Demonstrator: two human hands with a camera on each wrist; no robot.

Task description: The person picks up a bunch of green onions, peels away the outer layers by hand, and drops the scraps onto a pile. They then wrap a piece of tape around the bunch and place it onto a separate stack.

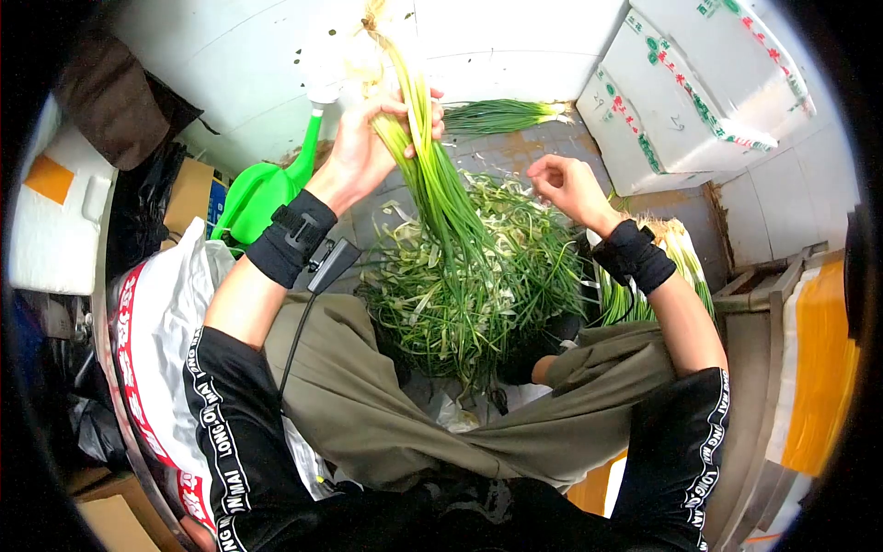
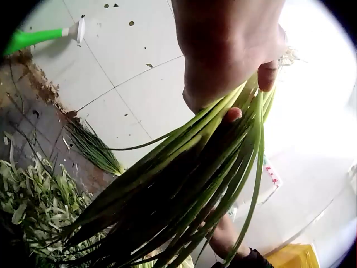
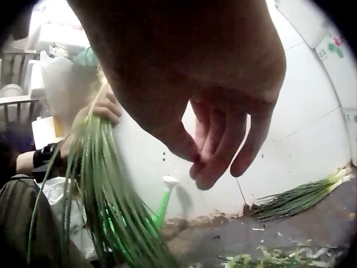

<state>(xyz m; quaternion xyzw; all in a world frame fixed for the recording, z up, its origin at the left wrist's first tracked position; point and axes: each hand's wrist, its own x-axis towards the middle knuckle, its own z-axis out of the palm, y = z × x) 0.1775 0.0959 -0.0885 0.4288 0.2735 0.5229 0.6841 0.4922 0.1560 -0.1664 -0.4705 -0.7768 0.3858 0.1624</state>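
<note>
The left hand (image 1: 363, 152) grips a bunch of green onions (image 1: 440, 189) near its pale end, roots up, the long green leaves hanging down. In the left wrist view, fingers (image 2: 266, 77) of that hand wrap the stalks (image 2: 184, 151). The right hand (image 1: 572, 189) is raised to the right of the bunch, apart from it. In the right wrist view its fingers (image 3: 215, 151) are bent, thumb and fingertips close together, with nothing visible between them. Below both hands lies a large heap of loose leaves and peelings (image 1: 478, 285).
Another onion bunch (image 1: 501, 116) lies on the floor by the wall. More onions (image 1: 681, 267) stand beside the right knee. White boxes (image 1: 671, 92) are stacked at the back right. A green watering can (image 1: 253, 198) and a white sack (image 1: 166, 322) are on the left.
</note>
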